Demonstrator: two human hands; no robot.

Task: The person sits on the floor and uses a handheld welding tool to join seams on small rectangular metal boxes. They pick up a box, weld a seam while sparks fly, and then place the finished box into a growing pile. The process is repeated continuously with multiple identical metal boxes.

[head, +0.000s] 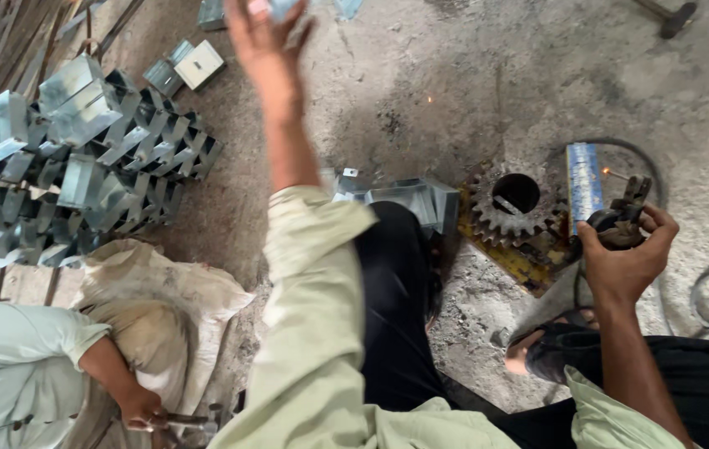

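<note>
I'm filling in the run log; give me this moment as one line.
left hand: raised, holds something pale | right hand: grips welding holder | gear on floor beside it | metal brackets piled left

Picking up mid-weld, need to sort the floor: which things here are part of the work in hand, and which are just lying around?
In hand:
right hand gripping the electrode holder
left hand raised, reaching up toward the frame's top edge
folded metal bracket
big gear

Lying about:
stacked metal brackets
sack
hammer
co-worker's hand

Dusty grey concrete floor (471, 75), stacked shiny metal brackets (80, 158) at left, pale sack (163, 299), flat daylight.
</note>
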